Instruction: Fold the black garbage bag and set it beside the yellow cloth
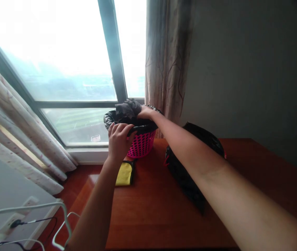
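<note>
A bright pink perforated plastic basket (141,145) stands on the table near the window. A black plastic bag (109,118) lines it and is folded over its rim. My left hand (120,137) grips the near left rim, fingers closed over the bag's edge. At the basket's mouth, my right hand (146,113) is closed on a dark grey crumpled bundle (127,108), which looks like cloth or thin plastic; some of its fingers are hidden. Below my left hand lies a yellow cloth (125,173) with a dark border. What lies inside the basket is hidden.
A black bag (203,134) with red bits at its sides lies on the brown wooden table (148,212), partly behind my right forearm. Curtains (168,59) hang by the window. White cables (61,209) and a plugged wall socket (13,223) are at the lower left.
</note>
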A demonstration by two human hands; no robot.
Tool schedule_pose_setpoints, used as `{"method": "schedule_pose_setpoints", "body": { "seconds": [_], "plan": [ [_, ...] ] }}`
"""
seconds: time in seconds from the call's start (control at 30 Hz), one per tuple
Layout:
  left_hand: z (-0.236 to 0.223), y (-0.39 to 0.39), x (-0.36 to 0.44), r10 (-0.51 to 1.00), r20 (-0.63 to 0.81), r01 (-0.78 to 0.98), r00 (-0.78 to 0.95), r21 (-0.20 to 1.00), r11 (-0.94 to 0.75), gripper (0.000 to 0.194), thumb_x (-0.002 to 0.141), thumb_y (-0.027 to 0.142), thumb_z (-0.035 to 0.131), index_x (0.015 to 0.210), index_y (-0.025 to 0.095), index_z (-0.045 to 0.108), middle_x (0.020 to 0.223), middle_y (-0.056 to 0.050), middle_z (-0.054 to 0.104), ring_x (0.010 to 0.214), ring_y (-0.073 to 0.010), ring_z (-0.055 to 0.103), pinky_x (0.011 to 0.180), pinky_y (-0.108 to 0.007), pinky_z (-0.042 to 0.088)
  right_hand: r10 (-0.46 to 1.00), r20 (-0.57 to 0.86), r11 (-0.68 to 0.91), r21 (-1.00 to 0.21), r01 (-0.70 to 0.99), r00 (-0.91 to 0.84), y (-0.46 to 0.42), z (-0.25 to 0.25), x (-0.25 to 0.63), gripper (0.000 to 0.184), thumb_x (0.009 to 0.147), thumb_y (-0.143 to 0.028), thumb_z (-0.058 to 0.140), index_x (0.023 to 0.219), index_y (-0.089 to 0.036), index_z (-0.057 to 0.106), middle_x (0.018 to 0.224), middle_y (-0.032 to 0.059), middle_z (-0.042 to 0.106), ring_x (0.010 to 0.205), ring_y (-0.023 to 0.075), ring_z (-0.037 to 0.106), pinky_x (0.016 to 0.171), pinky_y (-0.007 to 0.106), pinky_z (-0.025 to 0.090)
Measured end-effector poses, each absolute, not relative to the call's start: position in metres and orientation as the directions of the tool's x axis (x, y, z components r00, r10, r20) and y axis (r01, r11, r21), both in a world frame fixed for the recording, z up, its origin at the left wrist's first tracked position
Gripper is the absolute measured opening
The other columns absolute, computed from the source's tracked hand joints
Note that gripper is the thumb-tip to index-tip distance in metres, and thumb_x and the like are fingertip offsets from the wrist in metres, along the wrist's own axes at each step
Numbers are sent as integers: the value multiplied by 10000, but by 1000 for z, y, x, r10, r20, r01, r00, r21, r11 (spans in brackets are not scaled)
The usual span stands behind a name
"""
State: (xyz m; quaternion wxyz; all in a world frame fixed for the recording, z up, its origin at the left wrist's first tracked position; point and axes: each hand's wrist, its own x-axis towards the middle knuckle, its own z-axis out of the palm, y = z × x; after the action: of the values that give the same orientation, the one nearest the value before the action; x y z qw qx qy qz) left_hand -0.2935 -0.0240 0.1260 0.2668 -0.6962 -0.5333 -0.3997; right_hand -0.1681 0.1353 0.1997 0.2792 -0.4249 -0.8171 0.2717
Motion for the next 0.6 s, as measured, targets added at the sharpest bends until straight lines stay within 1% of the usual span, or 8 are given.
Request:
{"method": "schedule_pose_setpoints", "body": {
  "seconds": [0.1, 0.2, 0.27, 0.3, 0.4, 0.43, 0.5, 0.6],
  "plan": [
    [125, -24, -293, 521, 847, 958, 106, 53, -281, 234, 937, 374, 570, 1072, 228, 694, 1003, -43, 690, 1036, -243, 570, 1142, -441, 276, 850, 88, 459, -610, 646, -520, 136, 194, -169, 352, 621, -158, 773, 943, -41, 695, 909, 97, 725, 802, 194, 675, 788, 294, 529],
    [125, -24, -292, 514, 852, 960, 99, 55, -276, 232, 935, 369, 573, 1079, 229, 690, 1013, -45, 685, 1046, -244, 566, 1147, -442, 269, 844, 43, 465, -555, 690, -535, 135, 201, -167, 455, 564, -212, 853, 960, -64, 686, 942, 101, 721, 855, 239, 677, 803, 324, 532],
    [124, -22, -292, 513, 853, 961, 95, 56, -270, 243, 934, 369, 574, 1094, 223, 686, 1027, -51, 681, 1056, -246, 563, 1149, -443, 266, 843, 80, 486, -538, 689, -532, 135, 208, -164, 475, 555, -270, 878, 958, -106, 689, 957, 90, 721, 891, 265, 673, 818, 345, 532],
    [124, -22, -292, 514, 853, 962, 93, 56, -268, 248, 934, 370, 573, 1099, 222, 684, 1029, -53, 678, 1057, -246, 562, 1150, -444, 264, 845, 118, 497, -534, 684, -522, 136, 211, -161, 440, 586, -293, 865, 954, -126, 691, 967, 85, 721, 913, 268, 670, 833, 346, 527],
    [124, -21, -292, 519, 849, 964, 94, 54, -262, 252, 934, 379, 570, 1102, 226, 681, 1032, -52, 674, 1065, -248, 560, 1152, -443, 260, 853, 302, 521, -526, 672, -425, 141, 213, -144, 260, 769, -293, 717, 993, -166, 681, 1057, 84, 707, 1013, 252, 648, 900, 338, 490],
    [124, -21, -292, 521, 849, 964, 93, 53, -260, 253, 934, 381, 570, 1102, 227, 680, 1037, -52, 673, 1070, -249, 559, 1153, -443, 258, 857, 376, 512, -544, 665, -352, 143, 211, -136, 219, 808, -276, 663, 1002, -174, 677, 1074, 83, 703, 1034, 245, 641, 915, 339, 479],
    [125, -21, -291, 523, 847, 965, 92, 53, -255, 257, 932, 385, 570, 1101, 225, 678, 1050, -55, 672, 1077, -253, 557, 1154, -445, 257, 878, 459, 442, -667, 599, -137, 147, 202, -117, 177, 832, -245, 608, 987, -188, 671, 1056, 75, 705, 1043, 237, 634, 937, 344, 462],
    [127, -21, -290, 527, 845, 967, 88, 54, -248, 261, 926, 385, 575, 1098, 219, 678, 1058, -60, 674, 1080, -259, 557, 1154, -449, 257, 913, 383, 299, -863, 408, 142, 149, 181, -89, 159, 824, -239, 612, 967, -184, 655, 1035, 81, 702, 1072, 251, 612, 962, 364, 446]
  ]
}}
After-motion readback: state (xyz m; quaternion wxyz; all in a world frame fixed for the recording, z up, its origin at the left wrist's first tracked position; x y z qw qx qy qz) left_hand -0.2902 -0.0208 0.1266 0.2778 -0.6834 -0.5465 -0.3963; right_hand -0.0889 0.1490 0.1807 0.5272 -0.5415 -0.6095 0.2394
